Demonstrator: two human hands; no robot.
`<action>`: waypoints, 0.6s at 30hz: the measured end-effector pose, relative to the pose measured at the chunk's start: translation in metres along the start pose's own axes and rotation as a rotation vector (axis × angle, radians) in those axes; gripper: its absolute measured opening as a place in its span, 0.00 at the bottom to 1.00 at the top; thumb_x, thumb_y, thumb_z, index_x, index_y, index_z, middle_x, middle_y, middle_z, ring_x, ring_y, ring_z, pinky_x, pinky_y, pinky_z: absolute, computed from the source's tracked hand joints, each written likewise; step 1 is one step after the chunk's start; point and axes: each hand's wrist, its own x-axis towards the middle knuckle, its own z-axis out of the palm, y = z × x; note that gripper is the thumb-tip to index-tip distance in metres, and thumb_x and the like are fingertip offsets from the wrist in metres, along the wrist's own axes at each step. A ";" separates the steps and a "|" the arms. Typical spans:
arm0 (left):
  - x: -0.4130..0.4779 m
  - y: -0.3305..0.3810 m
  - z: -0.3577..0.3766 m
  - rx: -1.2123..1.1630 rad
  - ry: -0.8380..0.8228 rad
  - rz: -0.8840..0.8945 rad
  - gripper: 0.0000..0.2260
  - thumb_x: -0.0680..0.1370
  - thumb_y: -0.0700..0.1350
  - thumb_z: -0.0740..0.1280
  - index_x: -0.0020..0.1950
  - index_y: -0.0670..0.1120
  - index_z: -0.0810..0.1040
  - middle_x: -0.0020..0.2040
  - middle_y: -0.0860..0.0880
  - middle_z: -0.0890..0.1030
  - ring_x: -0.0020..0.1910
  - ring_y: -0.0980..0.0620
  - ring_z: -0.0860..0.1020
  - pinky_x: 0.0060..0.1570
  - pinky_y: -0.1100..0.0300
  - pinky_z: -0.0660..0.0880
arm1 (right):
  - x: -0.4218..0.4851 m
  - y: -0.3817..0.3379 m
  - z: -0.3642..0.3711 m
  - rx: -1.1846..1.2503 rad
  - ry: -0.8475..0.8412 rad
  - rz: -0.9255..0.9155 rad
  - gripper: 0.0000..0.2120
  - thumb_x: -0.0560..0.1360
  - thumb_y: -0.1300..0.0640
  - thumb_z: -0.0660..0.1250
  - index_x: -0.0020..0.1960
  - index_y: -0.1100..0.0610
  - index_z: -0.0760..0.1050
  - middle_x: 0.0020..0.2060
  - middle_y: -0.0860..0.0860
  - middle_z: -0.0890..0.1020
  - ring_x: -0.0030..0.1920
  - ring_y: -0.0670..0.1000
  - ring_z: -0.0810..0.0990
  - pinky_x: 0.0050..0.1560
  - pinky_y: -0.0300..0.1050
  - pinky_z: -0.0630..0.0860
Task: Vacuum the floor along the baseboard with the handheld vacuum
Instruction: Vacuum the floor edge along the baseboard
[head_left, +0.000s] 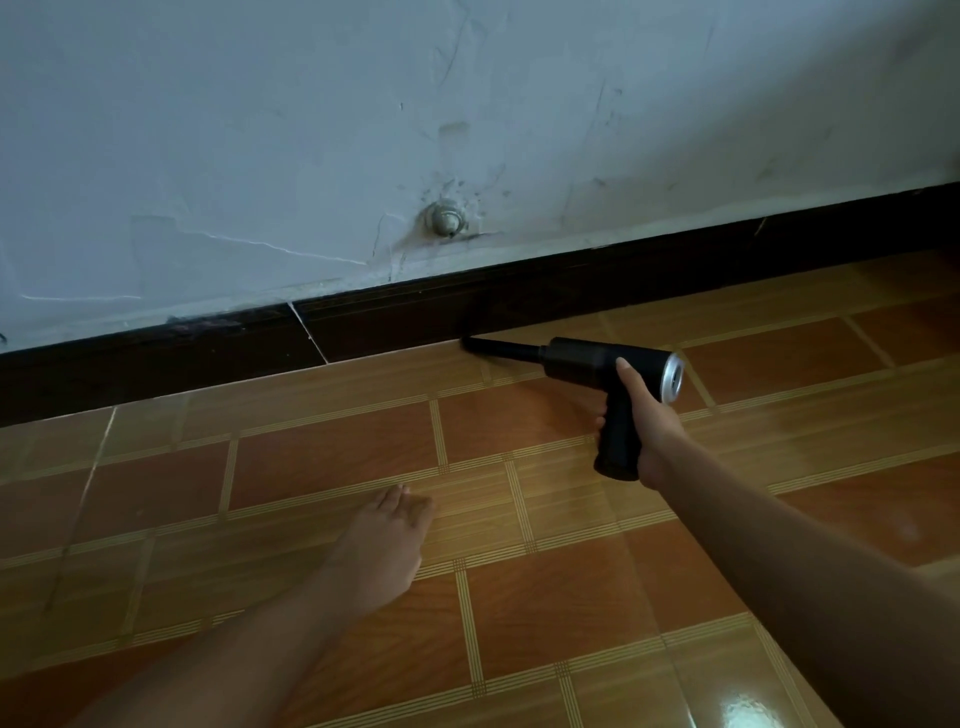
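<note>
My right hand (649, 421) grips the pistol handle of a black handheld vacuum (597, 361) with a silver rear ring. Its narrow nozzle (493, 347) points left and touches the floor right where the tiles meet the dark brown baseboard (363, 327). The baseboard runs diagonally from lower left to upper right under a scuffed white wall. The floor (337, 447) is orange and tan tile. My left hand is out of view.
My bare foot and leg (384, 540) stretch across the tiles at lower centre, left of the vacuum. A round metal fitting (445, 219) sticks out of the wall above the baseboard. A white seam (309, 332) splits the baseboard left of the nozzle.
</note>
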 end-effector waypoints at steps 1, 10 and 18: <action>0.000 0.001 0.001 -0.007 -0.003 -0.006 0.26 0.80 0.46 0.56 0.76 0.43 0.51 0.75 0.38 0.58 0.75 0.44 0.54 0.73 0.54 0.49 | -0.001 -0.002 -0.004 0.009 0.003 0.003 0.20 0.72 0.45 0.70 0.53 0.60 0.74 0.32 0.53 0.78 0.29 0.49 0.76 0.32 0.43 0.75; 0.018 0.013 -0.006 0.016 0.244 0.057 0.30 0.50 0.49 0.81 0.50 0.42 0.83 0.38 0.45 0.84 0.40 0.48 0.83 0.43 0.54 0.80 | -0.002 -0.012 -0.034 0.027 0.024 0.000 0.21 0.71 0.44 0.70 0.53 0.61 0.74 0.32 0.52 0.78 0.29 0.49 0.76 0.32 0.42 0.76; 0.043 0.061 -0.033 -0.036 0.101 0.272 0.26 0.81 0.44 0.55 0.77 0.43 0.48 0.77 0.45 0.52 0.76 0.49 0.50 0.73 0.56 0.43 | 0.000 -0.015 -0.045 0.071 0.060 -0.016 0.23 0.71 0.44 0.70 0.55 0.62 0.75 0.32 0.52 0.78 0.29 0.49 0.76 0.35 0.43 0.76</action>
